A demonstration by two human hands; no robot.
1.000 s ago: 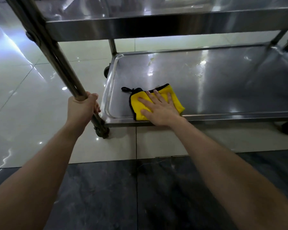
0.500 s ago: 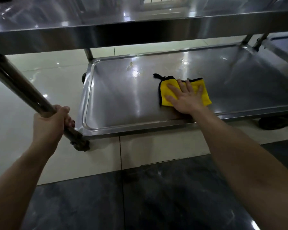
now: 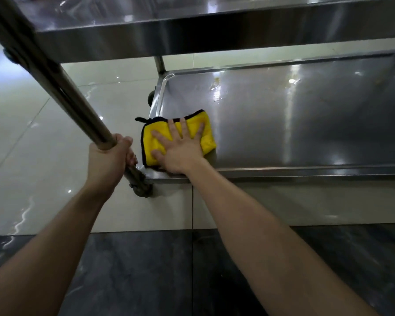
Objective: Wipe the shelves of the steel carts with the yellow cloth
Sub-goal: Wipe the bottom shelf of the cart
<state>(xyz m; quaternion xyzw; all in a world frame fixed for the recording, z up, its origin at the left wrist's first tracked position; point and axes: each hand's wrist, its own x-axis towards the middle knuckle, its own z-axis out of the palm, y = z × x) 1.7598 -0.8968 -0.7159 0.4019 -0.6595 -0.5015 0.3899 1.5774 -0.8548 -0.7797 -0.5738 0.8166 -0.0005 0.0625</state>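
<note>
In the head view, the left hand was wrapped tight around the cart's slanting steel post, fingers fully curled on the tube. The right hand lay flat with fingers spread wide, pressing the yellow cloth onto the lower shelf. The folded cloth sat in the shelf's near-left corner. Its long axis ran roughly left to right, and its black loop poked out leftward past the rim. The upper shelf hung above.
</note>
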